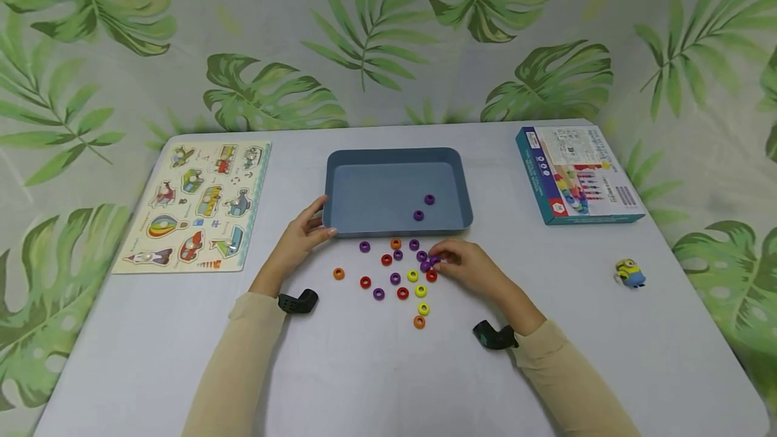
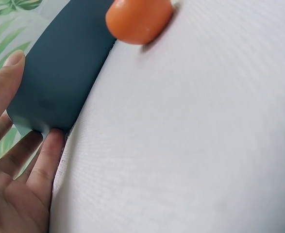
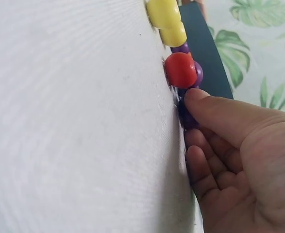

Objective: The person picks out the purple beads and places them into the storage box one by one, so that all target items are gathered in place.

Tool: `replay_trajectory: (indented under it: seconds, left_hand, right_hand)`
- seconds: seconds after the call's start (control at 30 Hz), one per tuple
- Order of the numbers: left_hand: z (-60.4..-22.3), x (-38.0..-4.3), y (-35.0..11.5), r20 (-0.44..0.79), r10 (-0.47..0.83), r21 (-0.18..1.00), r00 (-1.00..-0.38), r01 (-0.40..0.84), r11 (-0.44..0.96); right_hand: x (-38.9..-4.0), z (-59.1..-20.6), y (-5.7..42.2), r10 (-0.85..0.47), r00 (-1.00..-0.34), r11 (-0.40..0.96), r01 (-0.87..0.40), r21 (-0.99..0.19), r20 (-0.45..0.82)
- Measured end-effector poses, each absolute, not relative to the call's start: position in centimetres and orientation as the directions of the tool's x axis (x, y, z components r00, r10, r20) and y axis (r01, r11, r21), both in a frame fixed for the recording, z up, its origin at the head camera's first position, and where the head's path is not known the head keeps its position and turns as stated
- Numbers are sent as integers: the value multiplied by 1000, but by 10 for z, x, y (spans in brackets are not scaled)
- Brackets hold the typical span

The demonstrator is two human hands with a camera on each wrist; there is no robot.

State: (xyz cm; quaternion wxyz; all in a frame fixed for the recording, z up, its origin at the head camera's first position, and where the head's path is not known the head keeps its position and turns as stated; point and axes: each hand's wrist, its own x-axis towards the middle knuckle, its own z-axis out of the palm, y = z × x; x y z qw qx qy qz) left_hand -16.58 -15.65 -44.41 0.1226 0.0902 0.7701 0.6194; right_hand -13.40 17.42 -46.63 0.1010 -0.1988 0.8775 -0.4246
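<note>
"Head view: what are my hands doing?"

"Your left hand is holding the lower-left corner of a blue-grey tray at the centre of the frame, thumb on the near side and fingers along the left. Your right hand, just right of centre, is pinching a purple bead above the white table."

"And the other beads?"

"Two purple beads are resting in the tray's lower right. Loose beads in purple, red, orange and yellow are lying scattered below it, mid-frame. A puzzle board is lying at left, a box at upper right, a small toy figure at far right."

"Left wrist view?"

"Your thumb and fingers are bracketing the tray's corner at the left of the frame, fingertips touching its lower end. An orange bead is sitting at the top centre."

"Right wrist view?"

"Your thumb is pressing on the dark purple bead right of centre, its far side hidden. A red bead is lying just above your thumb, two yellow beads are showing at the top, and the tray is standing behind, at upper right."
</note>
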Motion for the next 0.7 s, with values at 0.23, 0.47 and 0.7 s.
replay_trajectory:
  seconds: [0.23,0.47,0.7]
  left_hand:
    - [-443,-165,-156,-72,291,974,-954,-5,225]
    - [-444,-166,-156,-61,291,976,-955,4,218]
    - [-445,-166,-157,-64,289,976,-955,1,219]
  right_hand:
    - [-132,-455,172,-369,-929,571,-250,-782,27]
    - [-154,-423,166,-320,-924,527,-358,-771,210]
    - [-196,-425,161,-259,-959,581,-251,-774,117]
